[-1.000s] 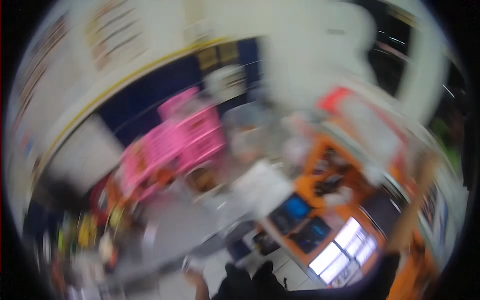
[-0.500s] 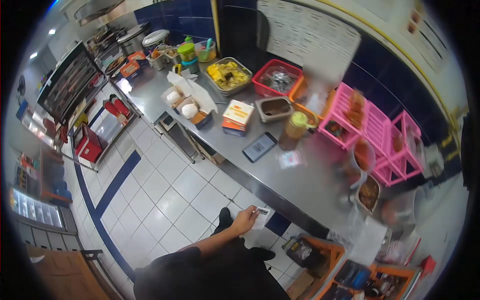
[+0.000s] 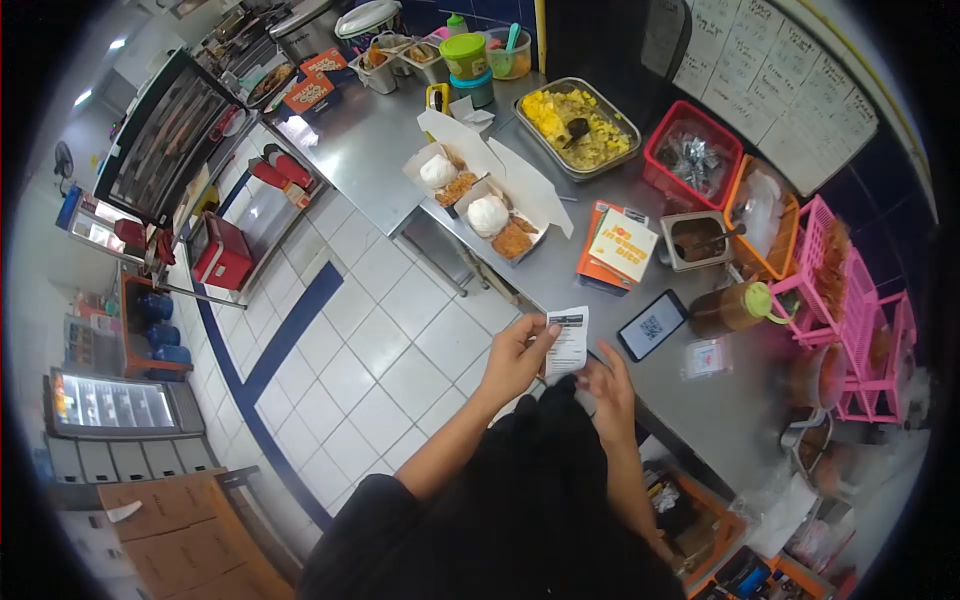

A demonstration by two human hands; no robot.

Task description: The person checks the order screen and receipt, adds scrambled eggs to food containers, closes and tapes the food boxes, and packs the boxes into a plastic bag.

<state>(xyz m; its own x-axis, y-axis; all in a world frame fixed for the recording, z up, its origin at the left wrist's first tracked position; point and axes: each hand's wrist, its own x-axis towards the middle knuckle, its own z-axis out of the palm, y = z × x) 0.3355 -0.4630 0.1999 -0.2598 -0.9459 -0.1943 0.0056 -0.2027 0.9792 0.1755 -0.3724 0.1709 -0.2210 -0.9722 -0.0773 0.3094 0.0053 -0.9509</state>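
A small printed paper slip (image 3: 568,345), like a receipt, is pinched at its left edge by my left hand (image 3: 515,358), thumb on its face. Beside its lower right edge is my right hand (image 3: 608,392), fingers apart and partly curled; I cannot tell whether it touches the paper. A phone (image 3: 652,325) with a QR code on its screen lies on the steel counter (image 3: 700,420) to the right. Close to the slip, a cream and orange printed box stack (image 3: 622,247) sits near the counter edge. Further back, open cardboard food boxes (image 3: 510,180) hold rice and fried pieces.
Behind the food boxes stands a metal tray (image 3: 580,125) of yellow food. A red basket (image 3: 693,155), a sauce pan (image 3: 697,240), a sauce bottle (image 3: 732,307) and pink racks (image 3: 850,300) line the wall side. Orange crates (image 3: 700,530) sit low at right.
My left hand has lifted the slip up and forward towards the counter edge. My right hand has come into view beside it. The view has shifted left and closer to the counter.
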